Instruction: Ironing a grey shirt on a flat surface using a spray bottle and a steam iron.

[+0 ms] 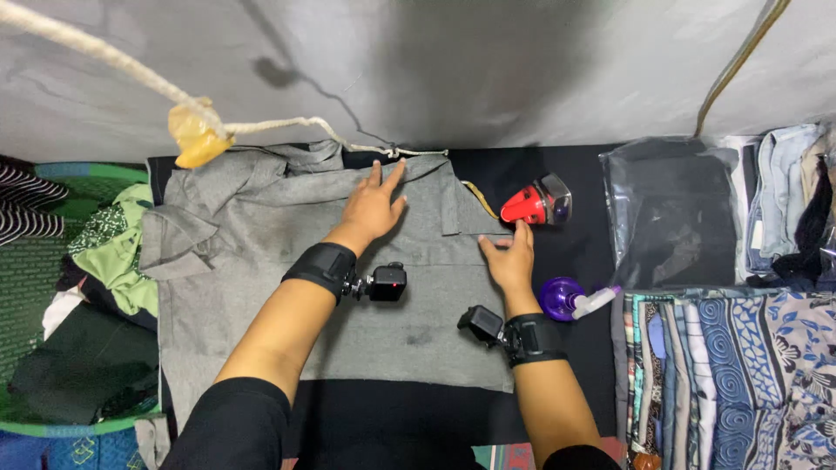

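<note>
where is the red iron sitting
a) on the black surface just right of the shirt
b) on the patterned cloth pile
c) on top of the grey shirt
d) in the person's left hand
a: the red iron stands on the black surface just past the right edge of the grey shirt, with the right hand flat near it and not gripping it.

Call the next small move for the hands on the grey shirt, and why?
Probably sweep the left hand outward to flatten the grey shirt. It lies spread on the black surface with folds near the collar. The right hand pins its right edge, beside the red iron.
</note>
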